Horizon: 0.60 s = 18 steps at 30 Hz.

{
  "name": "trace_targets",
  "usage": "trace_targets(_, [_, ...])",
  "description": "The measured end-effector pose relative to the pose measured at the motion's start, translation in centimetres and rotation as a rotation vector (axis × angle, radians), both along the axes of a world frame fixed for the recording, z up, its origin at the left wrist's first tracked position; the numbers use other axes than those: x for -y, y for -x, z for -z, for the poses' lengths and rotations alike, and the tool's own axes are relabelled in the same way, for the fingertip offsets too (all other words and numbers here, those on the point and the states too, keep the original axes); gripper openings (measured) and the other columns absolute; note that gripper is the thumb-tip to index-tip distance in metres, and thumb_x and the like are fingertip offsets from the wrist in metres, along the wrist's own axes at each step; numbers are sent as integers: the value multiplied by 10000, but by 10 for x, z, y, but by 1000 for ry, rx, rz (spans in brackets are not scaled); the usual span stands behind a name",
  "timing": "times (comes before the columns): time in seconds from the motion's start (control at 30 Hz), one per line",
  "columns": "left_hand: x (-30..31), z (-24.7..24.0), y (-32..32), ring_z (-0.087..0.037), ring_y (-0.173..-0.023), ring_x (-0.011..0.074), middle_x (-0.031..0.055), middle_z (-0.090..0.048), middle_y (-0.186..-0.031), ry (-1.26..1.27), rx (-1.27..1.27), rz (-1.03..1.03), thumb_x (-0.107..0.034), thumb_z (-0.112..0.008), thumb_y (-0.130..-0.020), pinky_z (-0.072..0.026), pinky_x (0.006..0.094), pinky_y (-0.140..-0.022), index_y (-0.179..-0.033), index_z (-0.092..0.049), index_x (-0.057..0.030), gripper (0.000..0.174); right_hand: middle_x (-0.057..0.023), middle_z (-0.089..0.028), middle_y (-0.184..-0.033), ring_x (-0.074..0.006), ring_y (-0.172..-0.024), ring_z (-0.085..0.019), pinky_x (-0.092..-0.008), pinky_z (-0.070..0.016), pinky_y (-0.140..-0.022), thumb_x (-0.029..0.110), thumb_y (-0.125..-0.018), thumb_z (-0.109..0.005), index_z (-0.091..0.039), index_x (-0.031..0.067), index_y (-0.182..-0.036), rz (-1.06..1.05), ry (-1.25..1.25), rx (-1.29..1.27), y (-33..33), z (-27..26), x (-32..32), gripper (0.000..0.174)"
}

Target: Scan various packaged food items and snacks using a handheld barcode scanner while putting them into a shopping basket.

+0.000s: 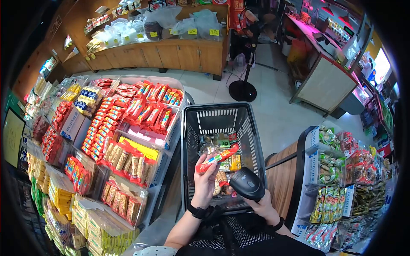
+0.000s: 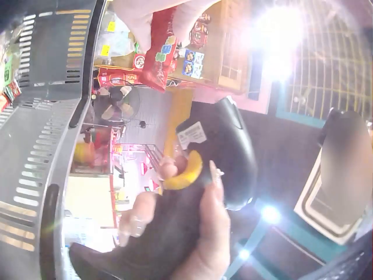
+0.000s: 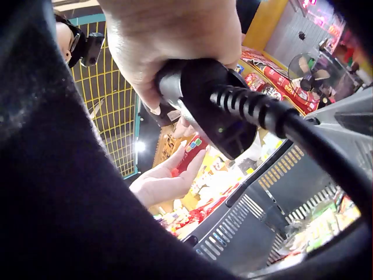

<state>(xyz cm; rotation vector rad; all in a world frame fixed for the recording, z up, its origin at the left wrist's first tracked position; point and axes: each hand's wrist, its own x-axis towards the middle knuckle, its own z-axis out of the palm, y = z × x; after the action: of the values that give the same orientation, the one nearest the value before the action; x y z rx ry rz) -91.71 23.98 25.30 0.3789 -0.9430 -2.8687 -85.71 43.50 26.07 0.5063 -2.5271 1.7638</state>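
Note:
My left hand (image 1: 203,184) pinches a red snack packet (image 1: 221,158) between thumb and fingers, over the black shopping basket (image 1: 252,132). In my right hand (image 1: 265,207) is a black barcode scanner (image 1: 247,184), gripped by its handle, its head close to the packet. The left wrist view shows the scanner's yellow trigger (image 2: 185,173) with a fingertip at it, and the red packet (image 2: 158,64) above. A thick cable (image 3: 303,134) runs from the scanner in the right wrist view. Several packaged snacks (image 1: 235,163) lie in the basket, partly hidden by the hands and scanner.
To the left, a display stand (image 1: 168,143) bears bins of wrapped snacks. Another snack stand (image 1: 301,170) is at the right. Beyond the basket are a black fan base (image 1: 242,91), a wooden shelf unit (image 1: 171,57) and a counter (image 1: 324,89).

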Motion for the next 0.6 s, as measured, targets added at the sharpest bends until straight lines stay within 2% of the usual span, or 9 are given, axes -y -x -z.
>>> trace_targets(0.07, [9, 1, -6, -546, -1061, 211, 149, -528, -1166, -190, 41, 50, -37, -579, -846, -438, 336, -967, -1198, -434, 5, 383, -168, -633, -914, -297, -847, -636, -338, -493, -731, 83, -697, -707, -503, -41, -1118, -1, -41, -45, 0, -2, 8, 484])
trace_targets(0.1, [14, 5, -10, -508, -1116, 250, 171, -489, -1224, -169, 59, 79, -126, -563, -872, -425, 354, -986, -1201, -462, -31, 356, -175, -629, -909, -302, -838, -635, -338, -494, -724, 96, -696, -708, -505, -41, -1113, 14, -44, -65, 0, -6, 13, 483])
trace_targets(0.13, [17, 8, -13, -508, -1116, 250, 171, -489, -1224, -173, 56, 74, -126, -563, -872, -425, 354, -986, -1201, -462, -31, 356, -181, -625, -903, -307, -830, -634, -338, -496, -716, 108, -695, -709, -507, -40, -1108, 30, -47, -86, -1, -8, 16, 483])
trace_targets(0.2, [20, 12, -18, -525, -1092, 230, 149, -524, -1186, -359, 108, 37, -164, -566, -875, -435, 340, -976, -1160, -491, -23, 326, -189, -619, -912, -317, -824, -630, -346, -498, -710, 126, -693, -712, -506, -42, -1107, -1, -100, -97, -4, -8, 17, 492])
trace_targets(0.23, [21, 12, -21, -555, -1052, 216, 132, -562, -1124, -285, 141, 20, -209, -557, -882, -446, 329, -955, -1113, -507, -10, 309, -196, -613, -921, -328, -817, -626, -353, -500, -704, 144, -692, -714, -505, -44, -1107, -28, -147, -101, -6, -7, 18, 501])
trace_targets(0.4, [29, 18, -34, -561, -1036, 213, 125, -568, -1113, -258, 167, -12, -204, -563, -879, -444, 341, -956, -1114, -506, -16, 306, -210, -596, -963, -351, -821, -613, -372, -502, -695, 173, -676, -722, -495, -49, -1117, -87, -278, -182, -13, -15, 37, 543])
trace_targets(0.47, [31, 22, -39, -566, -1025, 211, 117, -571, -1107, -250, 235, -27, -195, -564, -879, -448, 343, -950, -1125, -506, -23, 307, -211, -597, -949, -352, -812, -614, -371, -502, -692, 163, -674, -717, -485, -45, -1132, -46, -343, -180, -16, -6, 41, 554])
trace_targets(0.5, [34, 19, -41, -571, -1007, 185, 103, -581, -1095, -246, 219, -8, -216, -534, -897, -447, 297, -932, -1142, -513, -75, 284, -211, -597, -949, -352, -812, -614, -371, -502, -692, 163, -674, -717, -485, -45, -1132, -56, -337, -183, -16, -5, 43, 554])
trace_targets(0.6, [38, 23, -45, -567, -1016, 194, 100, -571, -1114, -258, 214, -17, -204, -544, -892, -449, 308, -931, -1119, -521, -73, 263, -204, -603, -926, -355, -794, -615, -375, -502, -685, 155, -671, -715, -478, -40, -1138, -56, -300, -104, -15, -4, 46, 559])
